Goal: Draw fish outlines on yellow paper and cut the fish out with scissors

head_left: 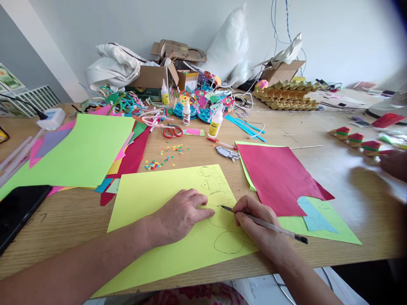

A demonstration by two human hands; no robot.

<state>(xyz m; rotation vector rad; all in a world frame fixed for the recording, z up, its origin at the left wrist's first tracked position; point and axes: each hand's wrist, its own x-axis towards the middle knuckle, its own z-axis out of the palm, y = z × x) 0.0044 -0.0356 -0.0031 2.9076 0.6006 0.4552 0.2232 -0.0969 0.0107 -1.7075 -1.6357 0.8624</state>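
Observation:
A yellow sheet of paper [152, 203] lies at the table's front with several fish outlines drawn down its right side. My right hand [259, 224] grips a clear-barrelled pen [270, 226], its tip touching or just above the paper among the outlines. Flat on the sheet rests my left hand [181, 214], fingers stretched out, the index finger pointing toward the pen tip. The two upper fish [212, 183] have heads and eyes marked. Lower down, an oval fish outline [228, 242] sits near the right hand.
Right of the sheet lie red paper [280, 173] and a blue cut-out [318, 216] on green paper. Green sheets [98, 148] and a black phone [22, 212] are left. Behind stand glue bottles [215, 123] and red scissors [172, 131]. Another person's hand [394, 165] appears far right.

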